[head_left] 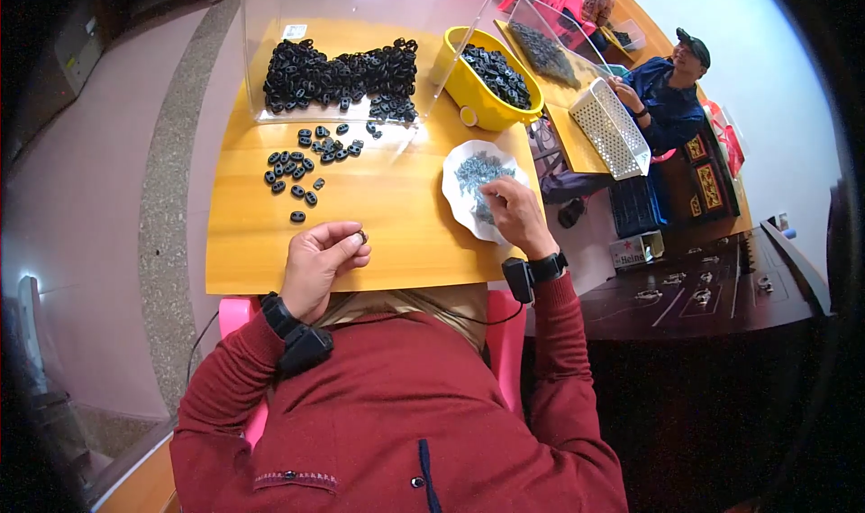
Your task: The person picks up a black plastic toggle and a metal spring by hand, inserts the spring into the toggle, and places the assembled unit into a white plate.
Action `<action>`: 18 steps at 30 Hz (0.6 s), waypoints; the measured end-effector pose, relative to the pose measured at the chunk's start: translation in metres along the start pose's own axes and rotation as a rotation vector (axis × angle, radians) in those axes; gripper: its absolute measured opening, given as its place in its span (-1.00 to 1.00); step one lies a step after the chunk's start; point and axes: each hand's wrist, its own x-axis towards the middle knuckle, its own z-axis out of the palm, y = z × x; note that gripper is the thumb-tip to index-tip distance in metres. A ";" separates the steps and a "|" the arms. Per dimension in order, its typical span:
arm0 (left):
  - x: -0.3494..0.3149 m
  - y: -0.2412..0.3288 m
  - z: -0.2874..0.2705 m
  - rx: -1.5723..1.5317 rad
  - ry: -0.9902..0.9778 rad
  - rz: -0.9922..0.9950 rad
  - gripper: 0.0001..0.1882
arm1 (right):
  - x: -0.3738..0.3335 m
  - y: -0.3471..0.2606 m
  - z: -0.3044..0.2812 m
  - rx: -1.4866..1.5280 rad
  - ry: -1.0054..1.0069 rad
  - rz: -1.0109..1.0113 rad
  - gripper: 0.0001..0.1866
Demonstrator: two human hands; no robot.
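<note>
My left hand (pixel 320 259) is near the front edge of the table, thumb and fingers pinched on a small dark part (pixel 363 237). Most of that part is hidden by my fingers. My right hand (pixel 518 214) reaches over a white scalloped dish (pixel 453 208), fingers drawn together at the small greyish, shiny pieces (pixel 480 169) inside it. Whether a piece sits between those fingertips is too small to see. Beyond my left hand lie several loose black oval parts (pixel 297 217) with two holes each.
A clear plastic bin (pixel 342 31) with a heap of black oval parts stands at the far side. Beside it is a yellow tub (pixel 487 108) of black parts. Rightward, a person (pixel 669 94) in a dark top sits by a white perforated basket (pixel 605 133). A dark carved wooden panel (pixel 685 288) lies at right.
</note>
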 end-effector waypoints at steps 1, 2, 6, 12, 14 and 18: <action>0.000 -0.001 -0.001 0.000 -0.005 0.001 -0.79 | -0.002 -0.001 0.001 0.006 0.036 -0.008 -0.89; -0.001 0.000 -0.001 0.002 -0.004 0.000 -0.79 | -0.004 -0.001 0.001 0.012 0.072 -0.015 -0.89; -0.001 -0.001 0.000 0.017 -0.002 0.001 -0.78 | -0.008 0.000 0.000 0.041 0.068 0.035 -0.90; 0.001 0.003 0.005 0.018 0.029 -0.031 -0.79 | -0.014 -0.048 0.013 0.764 0.104 0.370 -0.96; 0.006 -0.002 0.005 -0.018 -0.030 -0.032 -0.79 | -0.014 -0.070 0.027 0.926 0.039 0.359 -0.93; 0.009 -0.004 0.005 -0.027 -0.027 -0.050 -0.79 | -0.010 -0.096 0.060 1.110 -0.042 0.441 -0.89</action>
